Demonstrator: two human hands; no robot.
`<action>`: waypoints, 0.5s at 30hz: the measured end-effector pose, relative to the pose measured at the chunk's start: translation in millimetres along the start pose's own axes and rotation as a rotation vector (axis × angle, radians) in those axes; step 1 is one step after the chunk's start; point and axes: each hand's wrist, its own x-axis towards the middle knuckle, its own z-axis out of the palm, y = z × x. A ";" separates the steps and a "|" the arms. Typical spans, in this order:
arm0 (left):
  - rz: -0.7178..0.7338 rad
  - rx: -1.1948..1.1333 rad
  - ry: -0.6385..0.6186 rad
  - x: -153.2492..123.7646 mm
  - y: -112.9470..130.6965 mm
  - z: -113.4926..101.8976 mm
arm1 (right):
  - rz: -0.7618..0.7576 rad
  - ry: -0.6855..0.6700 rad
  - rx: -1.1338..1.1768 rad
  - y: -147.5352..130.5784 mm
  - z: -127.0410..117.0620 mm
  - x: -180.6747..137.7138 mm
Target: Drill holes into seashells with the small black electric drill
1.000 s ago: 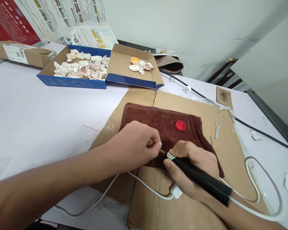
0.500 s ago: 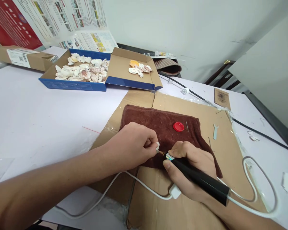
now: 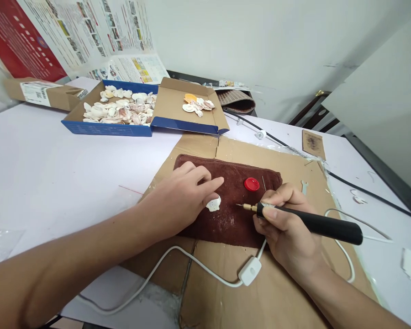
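Observation:
A small white shell (image 3: 213,205) with several tiny dark holes lies on the brown cloth (image 3: 233,169). My left hand (image 3: 188,192) is beside it, fingers apart and the thumb tip at the shell's upper edge. In my right hand (image 3: 287,224) is a black pen-shaped rotary drill (image 3: 329,225), gripped near its front like a pen. Its brass chuck and thin bit (image 3: 247,207) point left toward the shell, with a gap between them. Pale dust specks the cloth below. A red cap (image 3: 251,184) sits on the cloth near a thin metal pin (image 3: 263,183).
A blue-edged cardboard box (image 3: 106,130) full of shells stands at the back left; its lid (image 3: 178,114) carries a few more. Cardboard (image 3: 222,269) lies under the cloth. A white cord with an inline switch (image 3: 250,271) crosses the front. A small wrench (image 3: 304,187) lies at right.
My left hand has loosened its pinch, and the shell now rests on the cloth. My right hand has drawn the drill back to the right, turning it flatter, away from the shell.

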 end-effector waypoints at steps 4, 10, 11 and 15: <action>0.231 -0.048 0.015 -8.2 28.7 -12.1 | -0.065 0.096 -0.151 -4.9 2.2 0.2; 0.440 -0.124 -0.277 -22.4 59.4 -12.8 | -0.105 -0.016 -0.494 -16.1 6.7 0.7; 0.448 -0.126 -0.278 -22.5 58.0 -11.5 | -0.097 -0.045 -0.524 -16.8 7.4 0.8; 0.373 -0.089 -0.126 -17.5 43.2 -9.7 | -0.058 -0.086 -0.544 -16.6 6.9 2.2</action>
